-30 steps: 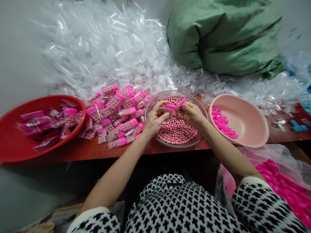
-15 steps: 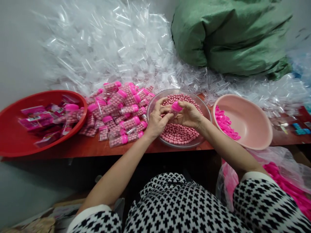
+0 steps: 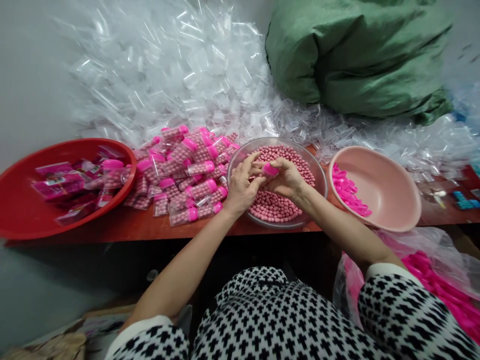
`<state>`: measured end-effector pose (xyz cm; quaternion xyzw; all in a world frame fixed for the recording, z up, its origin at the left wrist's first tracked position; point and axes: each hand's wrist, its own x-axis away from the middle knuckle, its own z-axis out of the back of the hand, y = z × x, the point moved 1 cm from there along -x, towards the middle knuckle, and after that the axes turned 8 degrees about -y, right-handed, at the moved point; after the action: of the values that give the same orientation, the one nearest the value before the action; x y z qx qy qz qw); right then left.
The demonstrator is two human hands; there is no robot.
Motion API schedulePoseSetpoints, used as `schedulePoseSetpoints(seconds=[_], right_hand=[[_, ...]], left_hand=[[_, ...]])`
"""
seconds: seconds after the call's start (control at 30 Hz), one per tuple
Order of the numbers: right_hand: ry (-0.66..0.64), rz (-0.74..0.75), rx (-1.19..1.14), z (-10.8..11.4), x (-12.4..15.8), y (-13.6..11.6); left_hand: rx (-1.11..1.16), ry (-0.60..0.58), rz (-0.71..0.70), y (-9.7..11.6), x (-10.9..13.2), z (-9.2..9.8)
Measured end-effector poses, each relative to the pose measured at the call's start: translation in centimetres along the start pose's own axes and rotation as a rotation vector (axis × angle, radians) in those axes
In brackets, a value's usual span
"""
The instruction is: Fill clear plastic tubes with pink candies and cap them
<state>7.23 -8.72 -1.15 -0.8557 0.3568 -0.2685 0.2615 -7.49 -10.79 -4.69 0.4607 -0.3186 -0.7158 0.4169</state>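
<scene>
My left hand (image 3: 242, 187) and my right hand (image 3: 285, 179) meet above a glass bowl (image 3: 319, 175) full of pink round beads. Between them is a small transparent tube (image 3: 267, 176) with a bright pink cap (image 3: 270, 170). My right fingers grip the cap end, and my left fingertips press against the tube. Its contents are hidden by my fingers. Left of the bowl lies a heap of filled, pink-capped tubes (image 3: 187, 177). Right of it, a pale pink basin (image 3: 390, 200) holds loose pink caps (image 3: 348, 190).
A red basin (image 3: 77, 147) of pink packets stands at the left end of the red-brown table (image 3: 150, 231). Behind lie a mass of empty transparent tubes (image 3: 168, 75) and a green woven sack (image 3: 356, 55). A plastic bag (image 3: 438, 277) of pink caps sits lower right.
The two pink pieces held apart between my hands are now together as one cap on the tube. My hands have drawn closer. The view has shifted slightly.
</scene>
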Motion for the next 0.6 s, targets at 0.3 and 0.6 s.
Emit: schedulePoseSetpoints(seconds=[0.3,0.6], right_hand=[[0.064,0.012,0.042,-1.1,1.3,-0.4],[-0.013,0.005,0.251,-2.0,1.3,-0.4]], left_hand=[[0.012,0.053,0.015,-0.1,-0.4,-0.9],[-0.039,0.1,-0.062,1.6,0.9,0.3]])
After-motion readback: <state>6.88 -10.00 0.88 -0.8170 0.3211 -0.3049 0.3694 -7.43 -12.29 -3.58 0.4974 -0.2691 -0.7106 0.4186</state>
